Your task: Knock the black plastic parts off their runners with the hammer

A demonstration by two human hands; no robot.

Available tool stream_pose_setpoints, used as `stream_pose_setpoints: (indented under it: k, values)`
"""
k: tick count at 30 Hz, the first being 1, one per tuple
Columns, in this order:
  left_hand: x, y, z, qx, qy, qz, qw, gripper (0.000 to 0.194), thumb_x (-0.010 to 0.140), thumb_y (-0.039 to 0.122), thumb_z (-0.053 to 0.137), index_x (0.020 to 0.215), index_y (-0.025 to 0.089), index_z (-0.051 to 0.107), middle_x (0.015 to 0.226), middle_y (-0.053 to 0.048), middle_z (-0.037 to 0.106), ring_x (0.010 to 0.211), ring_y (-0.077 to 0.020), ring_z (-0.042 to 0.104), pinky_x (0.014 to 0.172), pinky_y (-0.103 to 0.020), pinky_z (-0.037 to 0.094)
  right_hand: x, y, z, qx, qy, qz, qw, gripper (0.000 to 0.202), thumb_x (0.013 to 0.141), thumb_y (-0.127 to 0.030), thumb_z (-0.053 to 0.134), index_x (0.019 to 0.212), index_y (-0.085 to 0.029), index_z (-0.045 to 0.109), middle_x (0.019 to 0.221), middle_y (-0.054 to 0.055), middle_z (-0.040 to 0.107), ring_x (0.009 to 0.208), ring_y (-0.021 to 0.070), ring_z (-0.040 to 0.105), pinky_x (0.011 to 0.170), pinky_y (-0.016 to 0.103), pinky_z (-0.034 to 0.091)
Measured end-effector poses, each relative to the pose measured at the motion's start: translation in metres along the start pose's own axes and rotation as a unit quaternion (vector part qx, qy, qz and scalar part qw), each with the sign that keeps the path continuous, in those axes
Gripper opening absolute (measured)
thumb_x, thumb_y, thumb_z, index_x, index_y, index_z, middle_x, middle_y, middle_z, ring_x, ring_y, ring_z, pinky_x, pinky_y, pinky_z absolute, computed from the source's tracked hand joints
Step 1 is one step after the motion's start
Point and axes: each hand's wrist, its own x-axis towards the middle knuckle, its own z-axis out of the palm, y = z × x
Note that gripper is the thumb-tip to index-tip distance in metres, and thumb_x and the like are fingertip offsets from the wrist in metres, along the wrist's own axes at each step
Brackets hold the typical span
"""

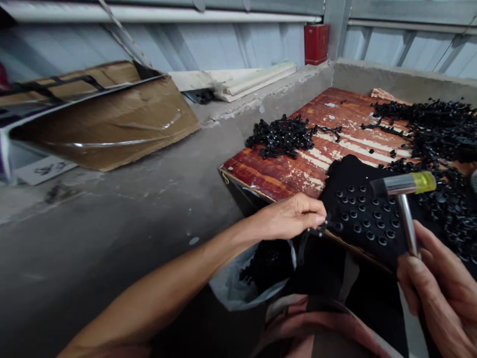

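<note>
My left hand [292, 216] is closed on a small black plastic piece [317, 229] at the table's near edge, above an open bag. My right hand [434, 283] grips a hammer [404, 188] by its metal handle; the hammer's head, with a yellow end, is raised over a black cloth [348, 174]. Several round black rings [367, 223] lie in rough rows on the cloth. The cloth rests on the near part of a red-brown wooden board [268, 171].
A pile of black parts [281, 136] lies on the board's left; larger heaps [443, 129] cover its right. Below my left hand is a plastic bag [231, 286] holding black pieces. A cardboard box [149, 119], white planks [257, 79] and a red tin [316, 44] are farther off.
</note>
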Motion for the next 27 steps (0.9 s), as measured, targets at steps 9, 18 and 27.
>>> stream_pose_setpoints:
  k: [9, 18, 27]
  values:
    - [-0.018, 0.039, 0.030, 0.135, -0.111, 0.135, 0.975, 0.022, 0.090, 0.015, 0.052, 0.073, 0.020, 0.066, 0.083, 0.000, 0.071, 0.083, -0.0161, 0.055, 0.088, -0.034, 0.032, 0.007, -0.017, 0.028, 0.155, -0.147, 0.128, 0.969, 0.018, 0.088, -0.039, 0.064, 0.094, -0.022, 0.068, 0.060, -0.005, 0.052, 0.040, 0.0070, 0.034, 0.033, 0.018, 0.027]
    - [-0.031, 0.013, 0.049, -0.307, 0.113, -0.079, 0.942, 0.056, 0.069, 0.040, 0.075, 0.115, 0.020, 0.051, 0.111, -0.008, 0.060, 0.092, -0.0176, 0.059, 0.082, -0.035, 0.048, 0.001, -0.013, 0.032, 0.198, -0.061, 0.161, 0.965, 0.025, 0.085, -0.042, 0.067, 0.096, -0.020, 0.064, 0.057, -0.006, 0.049, 0.039, 0.0089, 0.041, 0.034, 0.020, 0.036]
    - [-0.023, 0.015, 0.059, -0.463, 0.005, -0.127, 0.877, 0.040, 0.058, 0.040, 0.084, 0.075, 0.012, 0.061, 0.060, 0.003, 0.059, 0.044, -0.0046, 0.048, 0.043, -0.019, 0.039, -0.002, -0.016, 0.037, 0.179, -0.076, 0.136, 0.971, 0.026, 0.088, -0.044, 0.064, 0.097, -0.020, 0.065, 0.049, -0.007, 0.047, 0.037, 0.0094, 0.040, 0.034, 0.021, 0.032]
